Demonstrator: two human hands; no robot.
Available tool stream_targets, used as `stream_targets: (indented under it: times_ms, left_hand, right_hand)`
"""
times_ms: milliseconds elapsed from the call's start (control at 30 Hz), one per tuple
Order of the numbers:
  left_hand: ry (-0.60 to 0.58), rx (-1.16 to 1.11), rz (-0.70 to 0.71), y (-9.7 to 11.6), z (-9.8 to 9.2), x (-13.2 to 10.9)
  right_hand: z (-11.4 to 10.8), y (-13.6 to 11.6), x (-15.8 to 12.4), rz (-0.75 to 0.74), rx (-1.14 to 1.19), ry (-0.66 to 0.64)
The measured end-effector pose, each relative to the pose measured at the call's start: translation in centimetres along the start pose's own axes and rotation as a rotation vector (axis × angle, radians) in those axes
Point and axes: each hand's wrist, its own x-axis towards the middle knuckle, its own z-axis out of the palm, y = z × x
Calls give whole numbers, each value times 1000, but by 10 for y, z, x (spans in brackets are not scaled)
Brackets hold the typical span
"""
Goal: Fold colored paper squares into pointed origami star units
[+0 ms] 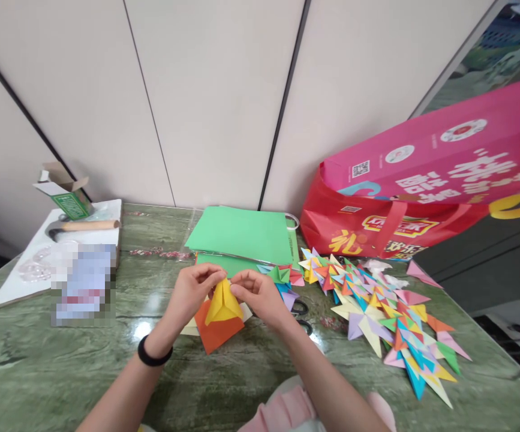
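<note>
A partly folded yellow paper [224, 305] is held up between both hands near the middle of the table. My left hand [197, 289] pinches its upper left edge, and my right hand [256, 292] pinches the upper right edge. Beneath the yellow paper lies an orange sheet [215, 337], with pale cream paper [190, 328] showing at its side. Behind the hands are green sheets [242, 231], partly in a clear sleeve. Several small folded pieces in green, blue and purple [282, 277] lie just right of my right hand.
Many colourful folded paper stars [372, 306] spread over the right side. Black-handled scissors [302, 309] lie beside them. Red and pink bags [358, 222] stand at the back right. On the left are a white board [14, 282], a wooden-handled tool [91, 225] and a green box [71, 204].
</note>
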Motion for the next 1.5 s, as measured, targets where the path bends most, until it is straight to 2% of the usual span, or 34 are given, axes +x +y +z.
stream_targets:
  times_ms: [167, 333, 500, 600, 900, 1000, 1100, 1233, 1400, 1500]
  left_hand:
    - [-18, 1, 28, -3, 2, -2]
    - [-103, 55, 114, 2, 3, -3]
    - [-155, 182, 215, 0, 4, -5]
    - [-99, 306, 233, -4, 5, -6]
    - [87, 608, 453, -7, 6, -9]
    - [102, 650, 503, -7, 7, -10]
    - [95, 643, 524, -6, 8, -11]
    - [62, 523, 447, -1, 8, -11]
    - [-34, 241, 164, 5, 7, -10]
    - [-103, 78, 65, 9, 6, -9]
  right_hand:
    - [0, -3, 0, 0, 92, 10]
    - [-4, -3, 2, -39, 153, 62]
    - [-6, -4, 2, -75, 74, 131]
    - [-3, -6, 1, -123, -34, 184]
    - [-1, -4, 1, -319, -209, 229]
    - [0, -4, 0, -335, -291, 231]
    - [0, -4, 0, -285, -340, 208]
    - [-2, -3, 1, -225, -334, 162]
    - [-4, -4, 3, -187, -283, 148]
    - [-5, -4, 4, -139, -167, 85]
